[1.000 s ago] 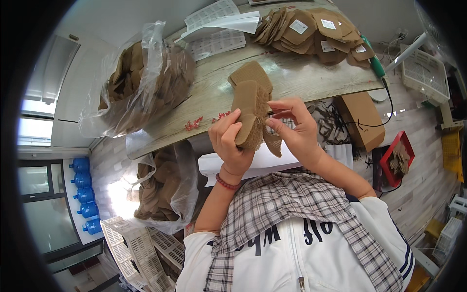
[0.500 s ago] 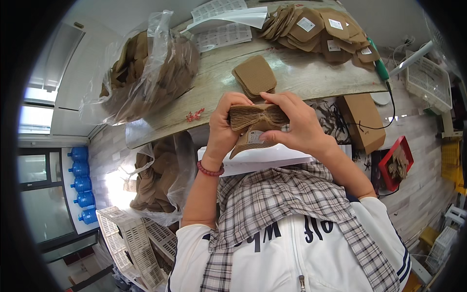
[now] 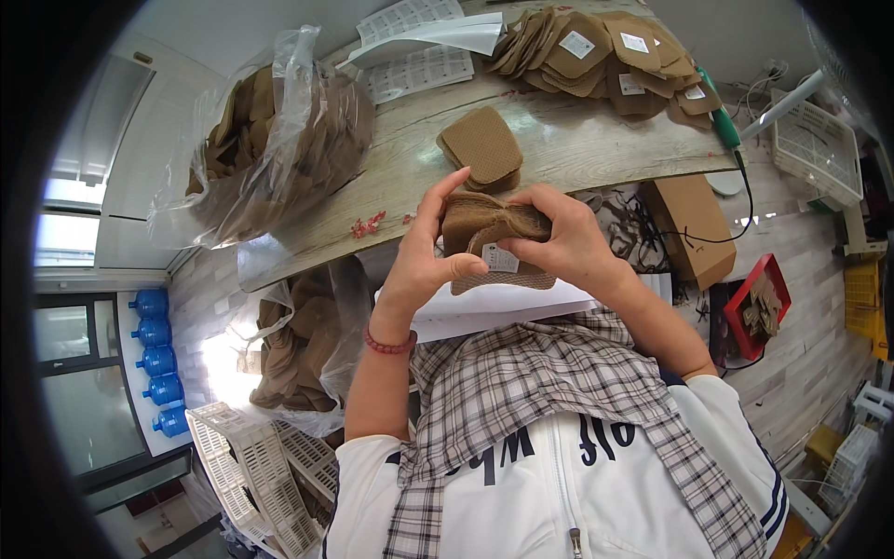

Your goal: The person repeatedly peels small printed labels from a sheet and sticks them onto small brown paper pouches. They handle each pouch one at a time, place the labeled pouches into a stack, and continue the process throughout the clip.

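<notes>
Socks [image 3: 494,233], a folded brown bundle, sit gripped by both hands' closed fingers [image 3: 438,210]; 1 bundle [image 3: 481,149] lies finished on the surface [image 3: 577,140], a bagful [image 3: 279,149] seemingly remains.

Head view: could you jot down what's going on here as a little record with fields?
Left hand: grips the left end of a folded brown insole bundle
Right hand: grips its right end
Label: small white tag on the bundle
Worktable: wood-grain top
On it: one brown insole pad, clear bag of brown pieces, pile of tagged insoles
</notes>
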A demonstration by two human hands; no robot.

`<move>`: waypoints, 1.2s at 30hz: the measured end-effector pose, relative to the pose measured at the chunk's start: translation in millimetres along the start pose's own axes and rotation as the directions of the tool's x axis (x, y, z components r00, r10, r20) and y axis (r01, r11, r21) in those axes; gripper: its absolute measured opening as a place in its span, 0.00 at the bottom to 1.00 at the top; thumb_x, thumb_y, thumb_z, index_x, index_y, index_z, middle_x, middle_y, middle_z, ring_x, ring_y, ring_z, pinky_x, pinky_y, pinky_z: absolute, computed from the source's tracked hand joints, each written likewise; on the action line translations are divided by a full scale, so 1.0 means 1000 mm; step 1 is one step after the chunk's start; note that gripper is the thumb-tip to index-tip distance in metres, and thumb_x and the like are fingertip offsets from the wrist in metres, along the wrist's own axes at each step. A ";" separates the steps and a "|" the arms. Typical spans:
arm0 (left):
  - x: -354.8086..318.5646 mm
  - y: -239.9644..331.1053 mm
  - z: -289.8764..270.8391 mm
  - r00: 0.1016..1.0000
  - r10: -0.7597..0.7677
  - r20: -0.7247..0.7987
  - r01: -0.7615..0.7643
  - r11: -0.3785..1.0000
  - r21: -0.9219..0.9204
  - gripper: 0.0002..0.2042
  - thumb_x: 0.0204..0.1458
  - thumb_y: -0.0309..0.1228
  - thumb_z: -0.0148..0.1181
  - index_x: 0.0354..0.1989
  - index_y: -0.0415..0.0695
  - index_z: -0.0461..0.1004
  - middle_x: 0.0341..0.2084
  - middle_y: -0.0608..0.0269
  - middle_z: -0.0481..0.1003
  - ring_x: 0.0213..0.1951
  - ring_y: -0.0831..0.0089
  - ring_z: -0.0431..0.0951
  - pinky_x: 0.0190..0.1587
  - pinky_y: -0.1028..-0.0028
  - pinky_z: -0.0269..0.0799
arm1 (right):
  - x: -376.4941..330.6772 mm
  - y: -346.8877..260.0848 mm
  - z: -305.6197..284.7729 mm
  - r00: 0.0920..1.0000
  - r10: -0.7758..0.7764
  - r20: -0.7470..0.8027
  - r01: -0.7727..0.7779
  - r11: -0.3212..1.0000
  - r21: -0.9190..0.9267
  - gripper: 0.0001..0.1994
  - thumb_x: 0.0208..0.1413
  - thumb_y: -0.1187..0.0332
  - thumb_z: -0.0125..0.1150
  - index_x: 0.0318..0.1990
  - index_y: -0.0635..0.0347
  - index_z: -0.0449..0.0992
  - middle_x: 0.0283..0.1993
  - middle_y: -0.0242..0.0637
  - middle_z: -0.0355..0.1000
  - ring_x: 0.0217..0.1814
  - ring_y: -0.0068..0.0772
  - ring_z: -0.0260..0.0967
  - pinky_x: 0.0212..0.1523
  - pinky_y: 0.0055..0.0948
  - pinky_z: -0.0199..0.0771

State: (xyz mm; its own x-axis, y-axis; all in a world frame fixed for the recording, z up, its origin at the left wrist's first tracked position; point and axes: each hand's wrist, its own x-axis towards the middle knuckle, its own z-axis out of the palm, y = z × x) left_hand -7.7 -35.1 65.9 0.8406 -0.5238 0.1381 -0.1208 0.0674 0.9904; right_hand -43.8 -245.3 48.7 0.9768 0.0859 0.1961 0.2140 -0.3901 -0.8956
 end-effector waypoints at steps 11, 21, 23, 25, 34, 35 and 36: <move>-0.005 -0.006 0.005 0.955 0.291 -0.064 -0.246 0.891 0.383 0.14 0.49 0.13 0.61 0.44 0.39 0.76 0.40 0.61 0.79 0.44 0.70 0.79 0.49 0.74 0.74 | -0.006 -0.006 0.004 0.863 -0.465 -0.198 0.404 0.870 -0.282 0.20 0.36 0.74 0.74 0.41 0.57 0.78 0.37 0.38 0.74 0.38 0.42 0.75 0.37 0.34 0.76; -0.013 0.011 0.025 0.949 0.261 -0.174 -0.138 0.845 0.516 0.16 0.50 0.13 0.57 0.48 0.39 0.75 0.48 0.56 0.75 0.51 0.65 0.75 0.56 0.71 0.69 | -0.011 0.002 0.004 0.872 -0.475 -0.117 0.388 0.817 -0.426 0.19 0.35 0.73 0.73 0.39 0.57 0.77 0.34 0.36 0.71 0.37 0.41 0.72 0.36 0.35 0.74; -0.016 0.026 0.017 0.902 0.414 -0.121 -0.222 0.686 0.693 0.18 0.50 0.13 0.58 0.50 0.40 0.75 0.52 0.54 0.73 0.53 0.65 0.73 0.58 0.71 0.67 | -0.012 0.001 0.001 0.873 -0.479 -0.089 0.391 0.799 -0.457 0.18 0.34 0.72 0.73 0.38 0.57 0.76 0.33 0.36 0.70 0.37 0.40 0.72 0.36 0.35 0.74; -0.017 0.023 0.009 0.866 0.501 -0.004 -0.316 0.553 0.771 0.14 0.49 0.16 0.63 0.45 0.39 0.77 0.44 0.55 0.77 0.45 0.64 0.77 0.49 0.71 0.71 | -0.011 0.000 0.002 0.873 -0.484 -0.067 0.397 0.783 -0.478 0.18 0.34 0.72 0.72 0.38 0.56 0.76 0.32 0.35 0.69 0.37 0.40 0.71 0.36 0.34 0.74; -0.010 0.021 0.017 0.839 0.436 0.324 -0.444 0.205 0.872 0.10 0.44 0.18 0.65 0.36 0.39 0.78 0.31 0.58 0.76 0.34 0.60 0.77 0.38 0.64 0.73 | -0.010 -0.003 0.005 0.866 -0.498 -0.047 0.406 0.755 -0.515 0.15 0.34 0.72 0.71 0.32 0.57 0.74 0.30 0.34 0.67 0.35 0.38 0.70 0.34 0.34 0.73; -0.009 0.021 0.017 0.838 0.428 0.338 -0.449 0.190 0.873 0.09 0.45 0.18 0.65 0.36 0.38 0.77 0.31 0.58 0.76 0.34 0.60 0.77 0.38 0.64 0.73 | -0.011 -0.004 0.005 0.869 -0.493 -0.044 0.403 0.757 -0.514 0.15 0.33 0.72 0.71 0.32 0.57 0.73 0.30 0.34 0.67 0.35 0.38 0.70 0.34 0.34 0.73; -0.008 0.020 0.017 0.836 0.420 0.352 -0.455 0.175 0.873 0.09 0.45 0.18 0.64 0.36 0.38 0.77 0.31 0.58 0.76 0.34 0.60 0.77 0.38 0.64 0.73 | -0.011 -0.005 0.006 0.873 -0.487 -0.041 0.400 0.760 -0.512 0.14 0.33 0.72 0.71 0.31 0.57 0.73 0.30 0.34 0.67 0.34 0.38 0.70 0.34 0.34 0.73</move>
State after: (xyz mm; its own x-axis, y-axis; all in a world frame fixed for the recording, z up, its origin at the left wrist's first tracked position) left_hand -25.8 -43.6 84.6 0.4665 -0.7084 0.5296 -0.8647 -0.4912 0.1046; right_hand -55.1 -239.3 48.5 0.7481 0.2269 0.6236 0.5534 -0.7319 -0.3975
